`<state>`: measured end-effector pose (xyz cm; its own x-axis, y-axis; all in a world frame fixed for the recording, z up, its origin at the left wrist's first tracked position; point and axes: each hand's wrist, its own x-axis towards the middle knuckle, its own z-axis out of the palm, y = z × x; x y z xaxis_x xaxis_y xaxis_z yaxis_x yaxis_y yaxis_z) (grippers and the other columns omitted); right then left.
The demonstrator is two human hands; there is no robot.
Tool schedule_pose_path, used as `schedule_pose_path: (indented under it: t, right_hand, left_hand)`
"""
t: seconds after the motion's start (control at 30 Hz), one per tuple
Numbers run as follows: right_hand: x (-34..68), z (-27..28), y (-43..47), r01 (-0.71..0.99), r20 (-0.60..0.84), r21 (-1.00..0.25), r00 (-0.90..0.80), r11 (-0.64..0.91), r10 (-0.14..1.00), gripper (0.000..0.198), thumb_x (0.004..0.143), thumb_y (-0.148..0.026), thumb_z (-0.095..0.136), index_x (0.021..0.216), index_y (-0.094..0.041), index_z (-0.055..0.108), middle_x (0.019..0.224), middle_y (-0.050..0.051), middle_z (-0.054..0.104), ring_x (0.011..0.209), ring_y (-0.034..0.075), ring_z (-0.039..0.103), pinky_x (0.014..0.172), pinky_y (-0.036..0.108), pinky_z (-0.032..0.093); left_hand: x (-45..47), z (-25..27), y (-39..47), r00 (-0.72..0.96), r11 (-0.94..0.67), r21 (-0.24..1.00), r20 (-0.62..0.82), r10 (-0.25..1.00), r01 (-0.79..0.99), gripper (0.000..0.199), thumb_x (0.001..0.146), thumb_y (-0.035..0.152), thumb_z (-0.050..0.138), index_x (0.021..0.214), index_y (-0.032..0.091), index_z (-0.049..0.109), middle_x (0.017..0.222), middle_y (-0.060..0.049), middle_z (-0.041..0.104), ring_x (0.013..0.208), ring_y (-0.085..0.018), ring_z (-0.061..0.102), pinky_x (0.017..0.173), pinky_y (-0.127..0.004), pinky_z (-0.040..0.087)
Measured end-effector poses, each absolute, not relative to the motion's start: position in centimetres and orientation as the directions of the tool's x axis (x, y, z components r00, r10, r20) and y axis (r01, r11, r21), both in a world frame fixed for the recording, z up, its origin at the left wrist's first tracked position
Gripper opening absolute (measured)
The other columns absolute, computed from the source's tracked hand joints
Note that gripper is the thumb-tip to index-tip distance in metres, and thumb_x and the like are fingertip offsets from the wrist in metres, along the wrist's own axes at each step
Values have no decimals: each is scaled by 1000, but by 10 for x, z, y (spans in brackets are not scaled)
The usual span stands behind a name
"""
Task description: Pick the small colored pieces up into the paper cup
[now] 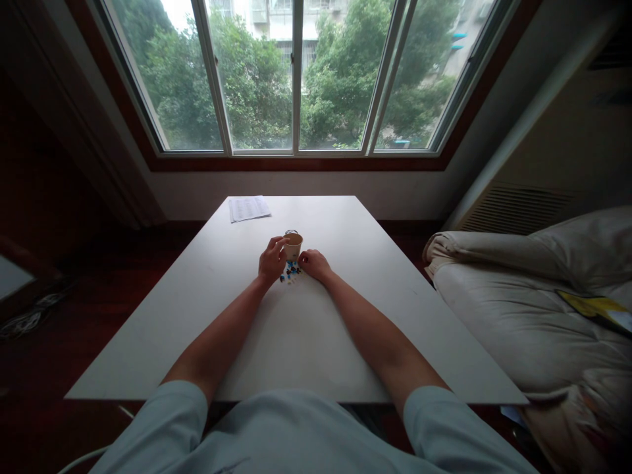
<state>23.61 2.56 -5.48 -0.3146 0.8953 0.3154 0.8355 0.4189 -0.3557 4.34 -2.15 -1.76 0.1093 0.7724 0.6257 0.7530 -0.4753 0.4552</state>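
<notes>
A small tan paper cup [293, 247] stands on the white table [296, 342], its opening facing up. My left hand [272, 260] is at the cup's left side, with its fingers curved against the wall and rim. To the right of the cup, my right hand [316, 263] rests low on the table with its fingers curled in. Whatever its fingertips hold, if anything, is too small to make out. Several tiny blue, dark and pale pieces [291, 270] lie scattered between my hands, just in front of the cup. The cup's inside is mostly hidden.
Printed paper sheets [249, 209] lie at the table's far left corner. A thin dark loop [292, 231] shows just behind the cup. A beige padded sofa [484, 316] stands to the right, and a window [296, 85] is beyond the table.
</notes>
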Motion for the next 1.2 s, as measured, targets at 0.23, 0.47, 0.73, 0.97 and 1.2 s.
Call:
schedule_pose_path:
  t: [0.23,0.47,0.73,0.97,1.2]
  right_hand:
    - [235,-54,25,842,305,-352,-310,409,900,18,92,-29,59,92,-23,76,92,4,70,88,16,60,79,24,41]
    - [236,-58,29,832,312,-381,-296,404,903,16,91,-27,59,93,-23,75,92,4,70,90,17,59,79,24,41]
    - [239,-64,36,781,365,-446,-288,438,885,18,87,-15,57,86,-20,74,90,4,70,87,16,59,78,24,42]
    - [242,-63,34,734,405,-476,-307,485,861,23,85,-11,56,86,-21,77,90,3,70,89,17,59,83,25,43]
    - [239,-63,32,790,364,-444,-273,423,891,14,87,-23,63,92,-22,76,91,3,68,90,17,57,79,25,42]
  left_hand:
    - [49,-20,-18,185,-470,381,586,789,797,56,92,19,50,147,30,48,152,-6,45,98,-19,66,78,-30,58]
    - [45,-23,-18,138,-429,396,583,800,812,48,94,23,51,141,30,52,157,-6,39,91,-17,65,73,-30,57]
    - [37,-28,-12,50,-379,459,582,812,804,40,94,22,51,133,27,56,148,-7,47,75,-11,62,74,-30,55]
    - [36,-31,-10,42,-433,481,630,775,762,41,94,22,50,135,27,55,146,-9,49,73,-11,62,72,-30,55]
    - [37,-33,-8,81,-453,481,614,785,751,30,94,23,54,122,27,65,123,-6,59,74,-11,63,68,-26,52]
